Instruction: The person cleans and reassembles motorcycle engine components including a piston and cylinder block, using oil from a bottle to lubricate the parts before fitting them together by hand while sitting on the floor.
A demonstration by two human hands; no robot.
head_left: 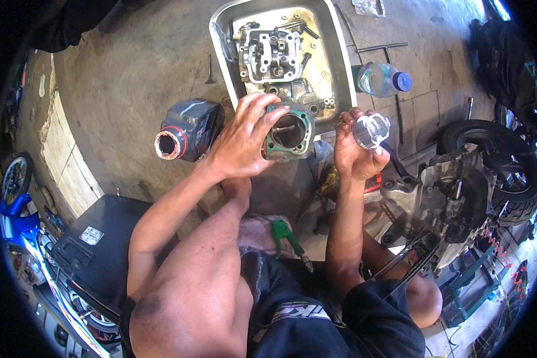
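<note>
My left hand (pixel 238 140) grips a metal cylinder block (pixel 304 134) with a green gasket round its open bore, fingers over the top edge and thumb at the lower side. To its right, my right hand (pixel 355 146) holds an aluminium piston (pixel 373 129) between thumb and fingers, tilted so part of its underside shows. Just beyond both hands sits a metal tray (pixel 215 36) holding a cylinder head (pixel 271 55), bolts and other small parts.
A dark plastic jug (pixel 191 119) lies left, a clear bottle (pixel 379 82) right. An engine (pixel 444 209) and wheel (pixel 516 173) fill the right side; a black box (pixel 119 230) and blue motorbike (pixel 17 206) stand left. A green air gun (pixel 285 235) is near my legs.
</note>
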